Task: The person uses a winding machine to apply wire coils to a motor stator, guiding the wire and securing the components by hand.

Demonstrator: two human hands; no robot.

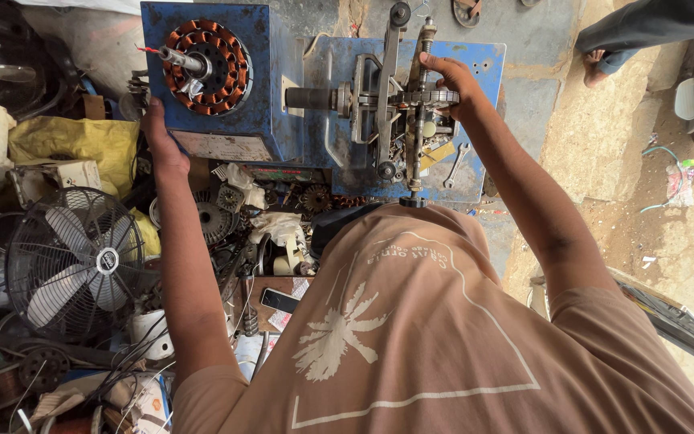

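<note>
From up here I look down over my own tan shirt (pixel 443 345) at the blue winding machine (pixel 283 104), the biggest thing on the cluttered bench (pixel 275 217) in front of me, its painted body split into a left block and a right plate. Both my arms run straight out to it, nearly parallel, elbows only slightly bent. To the left of my left arm a grey table fan (pixel 74 261) lies in its wire cage among loose parts, with a crumpled yellow bag (pixel 82 141) above it. On the machine's left block sits the round stator (pixel 206 56), ringed with copper-coloured coils, a steel shaft poking out of its middle towards the left. On the right plate stands the metal crank and gear assembly (pixel 399 100), upright bars with a toothed wheel across them. My left hand (pixel 162 145) is laid flat against the left edge of the blue block, just below the stator, fingers stretched along the side and pressing it rather than clasping anything. My right hand (pixel 451 80) is curled closed over the top of the toothed wheel on the gear assembly, wrist raised and fingers wrapped round the metal. A small spanner (pixel 453 167) lies on the blue plate just below that hand, and a dark phone (pixel 279 300) rests on the bench near my left forearm
</note>
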